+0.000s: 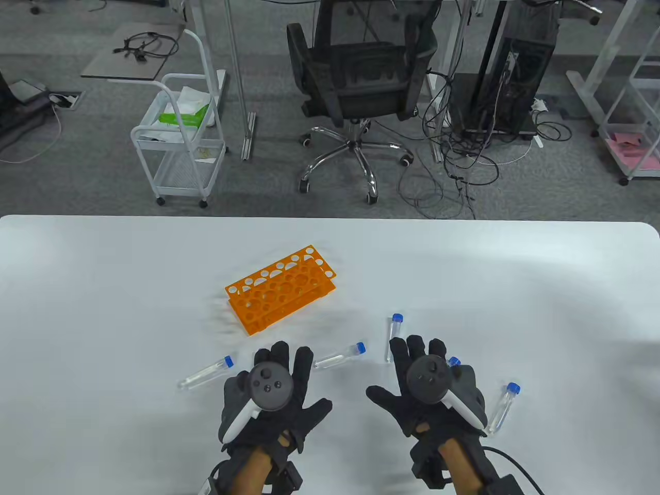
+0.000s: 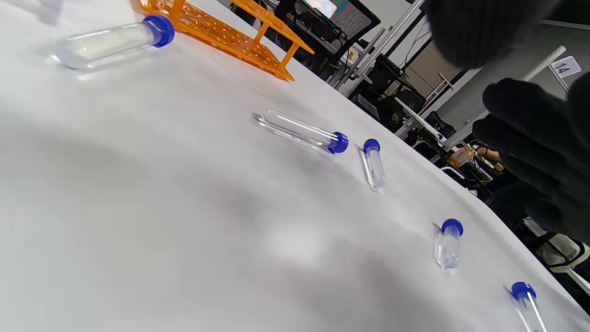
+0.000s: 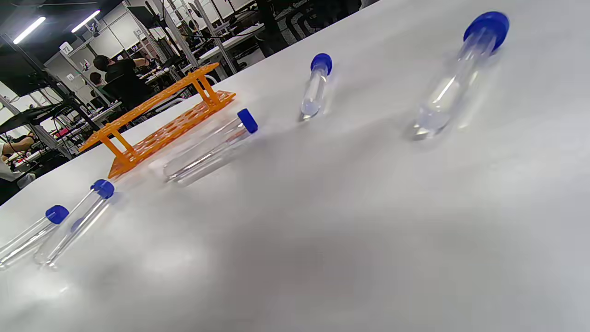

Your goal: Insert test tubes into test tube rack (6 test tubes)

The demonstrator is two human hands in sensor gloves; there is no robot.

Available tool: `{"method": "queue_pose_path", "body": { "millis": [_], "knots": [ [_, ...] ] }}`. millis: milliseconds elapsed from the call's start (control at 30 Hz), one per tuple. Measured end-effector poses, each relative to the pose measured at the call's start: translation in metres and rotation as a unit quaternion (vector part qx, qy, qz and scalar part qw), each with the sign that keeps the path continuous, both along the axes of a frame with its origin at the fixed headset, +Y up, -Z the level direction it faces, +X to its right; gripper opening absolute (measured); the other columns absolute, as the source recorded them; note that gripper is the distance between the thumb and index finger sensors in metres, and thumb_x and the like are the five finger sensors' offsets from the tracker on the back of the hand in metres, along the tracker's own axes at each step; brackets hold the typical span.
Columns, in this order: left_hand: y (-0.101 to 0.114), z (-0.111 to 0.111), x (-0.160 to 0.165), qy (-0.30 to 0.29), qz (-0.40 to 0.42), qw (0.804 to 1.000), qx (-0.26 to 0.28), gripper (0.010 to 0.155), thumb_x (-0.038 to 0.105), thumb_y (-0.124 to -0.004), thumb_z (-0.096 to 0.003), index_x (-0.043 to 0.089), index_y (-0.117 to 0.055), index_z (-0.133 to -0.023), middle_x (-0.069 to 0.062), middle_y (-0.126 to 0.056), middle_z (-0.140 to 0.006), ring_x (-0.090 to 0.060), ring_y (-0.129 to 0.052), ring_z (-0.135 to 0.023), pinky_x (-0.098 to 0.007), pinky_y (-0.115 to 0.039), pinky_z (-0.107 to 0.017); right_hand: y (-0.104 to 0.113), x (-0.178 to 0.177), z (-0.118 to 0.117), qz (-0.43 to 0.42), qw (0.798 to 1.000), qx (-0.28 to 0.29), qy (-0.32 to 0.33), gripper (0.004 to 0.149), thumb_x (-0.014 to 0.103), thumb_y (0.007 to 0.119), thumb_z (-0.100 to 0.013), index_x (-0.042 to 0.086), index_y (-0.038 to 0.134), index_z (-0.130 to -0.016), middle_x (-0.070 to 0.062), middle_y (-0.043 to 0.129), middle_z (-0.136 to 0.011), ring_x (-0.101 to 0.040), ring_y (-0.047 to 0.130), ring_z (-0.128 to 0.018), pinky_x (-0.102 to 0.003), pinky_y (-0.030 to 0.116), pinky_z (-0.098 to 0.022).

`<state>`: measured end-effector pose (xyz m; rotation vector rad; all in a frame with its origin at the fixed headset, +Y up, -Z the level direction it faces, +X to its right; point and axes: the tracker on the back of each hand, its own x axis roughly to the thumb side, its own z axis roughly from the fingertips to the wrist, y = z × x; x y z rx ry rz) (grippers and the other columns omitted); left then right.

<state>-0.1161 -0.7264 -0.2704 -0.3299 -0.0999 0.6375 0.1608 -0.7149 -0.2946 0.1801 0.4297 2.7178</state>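
Note:
An orange test tube rack (image 1: 281,289) stands empty on the white table (image 1: 103,309), set at a slant, beyond my left hand. Several clear tubes with blue caps lie flat on the table. One tube (image 1: 206,372) lies left of my left hand (image 1: 276,392). One tube (image 1: 340,356) lies between the hands. One tube (image 1: 393,335) lies by my right hand's (image 1: 430,384) fingertips. One tube (image 1: 502,407) lies to its right. A blue cap (image 1: 454,361) peeks from under the right hand. Both hands hover spread and hold nothing. The left wrist view shows the rack (image 2: 221,32) and my fingers (image 2: 539,147).
Past the table's far edge (image 1: 330,219) stand a black office chair (image 1: 356,77), a white cart (image 1: 180,139) and loose cables on the floor. The right wrist view shows the rack (image 3: 161,124) and two tubes (image 3: 73,221) side by side at the left.

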Motion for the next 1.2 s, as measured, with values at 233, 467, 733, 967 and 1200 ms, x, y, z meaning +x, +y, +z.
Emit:
{"method": "queue_pose_path", "body": {
  "millis": [233, 467, 733, 967, 1200],
  "knots": [
    [-0.001, 0.000, 0.002, -0.003, -0.005, 1.000, -0.002, 0.085, 0.063, -0.070, -0.0426, 0.050, -0.003, -0.094, 0.003, 0.018, -0.105, -0.027, 0.020, -0.095, -0.064, 0.008, -0.063, 0.001, 0.001, -0.001, -0.003, 1.000, 0.005, -0.002, 0.097, 0.084, 0.049, -0.034, 0.035, 0.004, -0.105, -0.006, 0.001, -0.116, -0.046, -0.006, -0.102, -0.077, 0.016, -0.062],
    [0.006, 0.001, 0.001, 0.009, -0.002, 1.000, 0.017, 0.084, 0.062, -0.069, -0.0427, 0.050, -0.004, -0.095, 0.002, 0.018, -0.105, -0.027, 0.019, -0.096, -0.064, 0.009, -0.062, 0.001, 0.004, -0.002, -0.009, 1.000, 0.006, -0.005, 0.097, 0.084, 0.049, -0.034, 0.035, 0.004, -0.105, -0.007, 0.002, -0.116, -0.046, -0.006, -0.102, -0.077, 0.016, -0.062],
    [0.027, -0.018, 0.000, 0.122, -0.039, 0.991, 0.046, 0.085, 0.063, -0.066, -0.0443, 0.040, -0.003, -0.097, -0.005, 0.008, -0.109, -0.031, 0.003, -0.102, -0.059, -0.011, -0.072, -0.004, 0.008, -0.005, -0.022, 1.000, -0.015, -0.007, 0.097, 0.084, 0.049, -0.034, 0.035, 0.003, -0.105, -0.006, 0.001, -0.116, -0.045, -0.006, -0.103, -0.077, 0.016, -0.062],
    [0.040, -0.062, -0.022, 0.210, -0.069, 0.975, 0.024, 0.085, 0.063, -0.067, -0.0436, 0.032, -0.012, -0.100, -0.008, -0.005, -0.113, -0.033, -0.012, -0.105, -0.056, -0.024, -0.075, -0.004, 0.007, -0.005, -0.021, 0.999, -0.026, -0.004, 0.097, 0.084, 0.049, -0.034, 0.035, 0.003, -0.105, -0.006, 0.002, -0.117, -0.045, -0.005, -0.103, -0.077, 0.016, -0.062],
    [0.038, -0.109, -0.057, 0.275, -0.081, 0.958, -0.010, 0.086, 0.062, -0.068, -0.0434, 0.020, -0.025, -0.104, -0.015, -0.018, -0.115, -0.039, -0.028, -0.106, -0.060, -0.037, -0.075, -0.004, 0.012, -0.006, -0.034, 0.999, -0.023, -0.011, 0.096, 0.083, 0.048, -0.034, 0.035, 0.004, -0.105, -0.007, 0.003, -0.117, -0.046, -0.005, -0.103, -0.077, 0.016, -0.062]
  ]
}}
